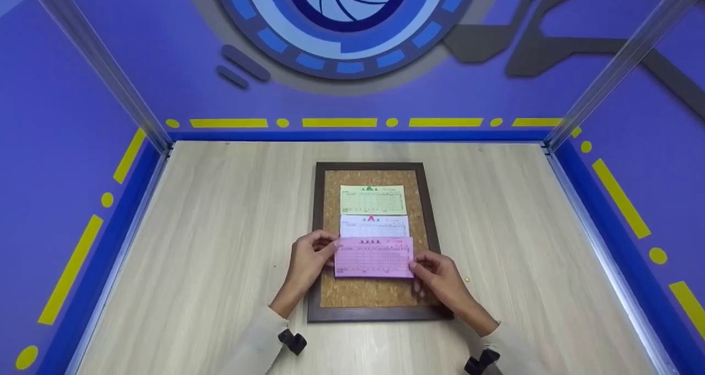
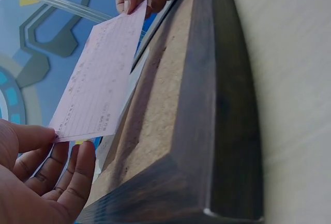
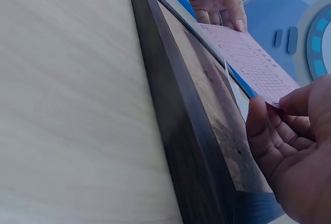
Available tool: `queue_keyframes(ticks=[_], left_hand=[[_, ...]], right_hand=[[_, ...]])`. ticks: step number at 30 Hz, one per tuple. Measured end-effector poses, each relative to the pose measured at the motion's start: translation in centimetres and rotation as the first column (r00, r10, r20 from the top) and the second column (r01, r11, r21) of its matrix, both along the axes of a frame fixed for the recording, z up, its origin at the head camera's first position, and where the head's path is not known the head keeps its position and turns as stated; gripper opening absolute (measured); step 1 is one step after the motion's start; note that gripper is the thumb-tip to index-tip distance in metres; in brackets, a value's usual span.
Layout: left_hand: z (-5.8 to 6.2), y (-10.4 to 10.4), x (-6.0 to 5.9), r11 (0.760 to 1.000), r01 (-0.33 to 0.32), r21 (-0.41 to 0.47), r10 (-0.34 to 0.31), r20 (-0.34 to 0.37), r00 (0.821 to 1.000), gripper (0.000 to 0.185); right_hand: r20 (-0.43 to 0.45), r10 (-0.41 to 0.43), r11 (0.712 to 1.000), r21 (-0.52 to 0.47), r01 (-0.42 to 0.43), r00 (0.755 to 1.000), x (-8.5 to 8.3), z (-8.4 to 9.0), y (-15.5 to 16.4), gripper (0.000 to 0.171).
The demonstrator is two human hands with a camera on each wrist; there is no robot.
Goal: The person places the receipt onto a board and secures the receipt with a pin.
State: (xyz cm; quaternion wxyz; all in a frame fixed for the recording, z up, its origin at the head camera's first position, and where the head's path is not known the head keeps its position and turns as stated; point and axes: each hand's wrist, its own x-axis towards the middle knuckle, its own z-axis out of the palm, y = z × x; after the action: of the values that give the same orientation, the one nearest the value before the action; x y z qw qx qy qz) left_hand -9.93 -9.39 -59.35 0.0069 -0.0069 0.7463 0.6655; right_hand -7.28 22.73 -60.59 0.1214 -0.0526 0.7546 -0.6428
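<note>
- The person's left hand (image 1: 308,254) pinches the left edge of a pink printed paper slip (image 1: 374,257), thumb on top and fingers below
- The right hand (image 1: 435,276) pinches the right edge of the same slip, so the two hands are apart, one at each end
- The slip is held just above a cork board in a dark wooden frame (image 1: 315,254), over its lower half
- A green paper slip (image 1: 373,200) and a white paper slip (image 1: 374,226) lie on the cork further up, each with a pin at its top edge
- The board lies flat on a light wooden table (image 1: 220,243)
</note>
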Motion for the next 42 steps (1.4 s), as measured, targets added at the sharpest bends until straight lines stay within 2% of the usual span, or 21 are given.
queue_keyframes(ticks=[6, 13, 20, 23, 30, 36, 42], left_hand=[[-0.4, 0.2, 0.0, 0.997, -0.007, -0.073, 0.006, -0.01, 1.0, 0.006], [-0.8, 0.4, -0.1, 0.982, -0.021, -0.185, 0.012, -0.046, 0.999, 0.004], [-1.0, 0.6, 0.1, 0.977, -0.034, -0.208, 0.024, -0.049, 0.998, 0.01], [-1.0, 0.7, 0.3, 0.975, -0.036, -0.218, 0.027, -0.047, 0.999, 0.006], [-1.0, 1.0, 0.5, 0.964, -0.041, -0.263, 0.027, -0.057, 0.998, 0.006], [-1.1, 1.3, 0.5, 0.94, -0.027, -0.339, 0.015, -0.038, 0.999, 0.004], [-1.4, 1.5, 0.5, 0.896, -0.017, -0.443, -0.022, -0.082, 0.996, 0.004]], right_hand=[[0.019, 0.008, 1.0, 0.03, -0.008, 1.0, 0.3, 0.0, 0.3, 0.017], [0.051, 0.021, 0.999, 0.04, -0.023, 0.998, 0.6, 0.0, 0.5, 0.018], [0.06, 0.049, 0.997, 0.054, -0.052, 0.997, 0.8, -0.4, 0.4, 0.017], [0.06, 0.056, 0.996, 0.061, -0.06, 0.997, 0.9, -0.4, 0.4, 0.019], [0.071, 0.064, 0.989, 0.126, -0.073, 0.995, 1.2, -0.4, 0.6, 0.023], [0.054, 0.063, 0.978, 0.197, -0.073, 0.997, 1.3, -0.3, 0.7, 0.022], [0.024, 0.045, 0.962, 0.27, -0.05, 0.999, 1.4, -0.2, 0.7, 0.021]])
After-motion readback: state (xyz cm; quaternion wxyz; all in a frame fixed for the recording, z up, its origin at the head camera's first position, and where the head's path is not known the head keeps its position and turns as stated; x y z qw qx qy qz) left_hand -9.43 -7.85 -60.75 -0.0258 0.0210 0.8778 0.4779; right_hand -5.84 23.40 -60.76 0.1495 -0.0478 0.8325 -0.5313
